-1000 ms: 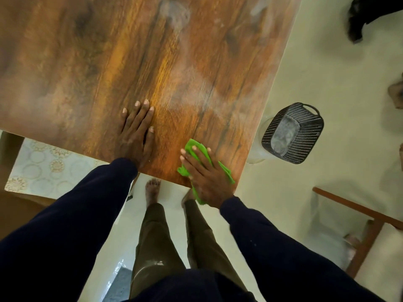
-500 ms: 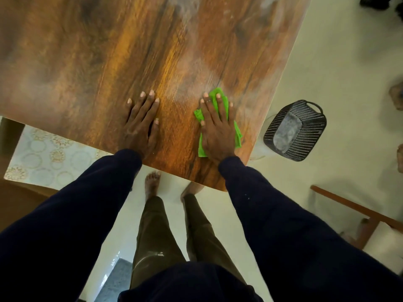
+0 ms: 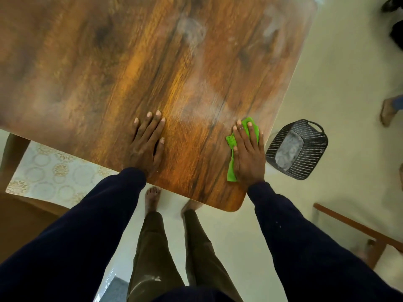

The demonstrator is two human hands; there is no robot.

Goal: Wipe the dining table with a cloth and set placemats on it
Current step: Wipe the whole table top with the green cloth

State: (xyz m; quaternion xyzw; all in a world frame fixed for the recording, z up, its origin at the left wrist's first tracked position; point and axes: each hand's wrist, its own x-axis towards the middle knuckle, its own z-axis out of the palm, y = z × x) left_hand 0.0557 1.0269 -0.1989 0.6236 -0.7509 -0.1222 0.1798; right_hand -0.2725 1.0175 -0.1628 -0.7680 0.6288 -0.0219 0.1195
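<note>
Since the frame half a second earlier, the right hand (image 3: 248,153) has carried the green cloth (image 3: 230,168) sideways to the right edge of the dining table (image 3: 152,73), near its front corner, while the left hand (image 3: 148,144) has stayed planted. The right hand lies palm down on the cloth with its fingers straight and close together, pressing rather than pinching. The left hand rests flat on bare wood, fingers straight and slightly spread, acting as a brace. The step in hand is wiping. Pale hazy smears (image 3: 192,32) show farther up the surface, so the work appears well short of done. For a good result, keep the palm pressure even, overlap each pass, run strokes fully off the edge, and refold the cloth when it is soiled. A dark basket (image 3: 298,149) stands on the floor just beside that edge. No placemat lies on the visible tabletop.
</note>
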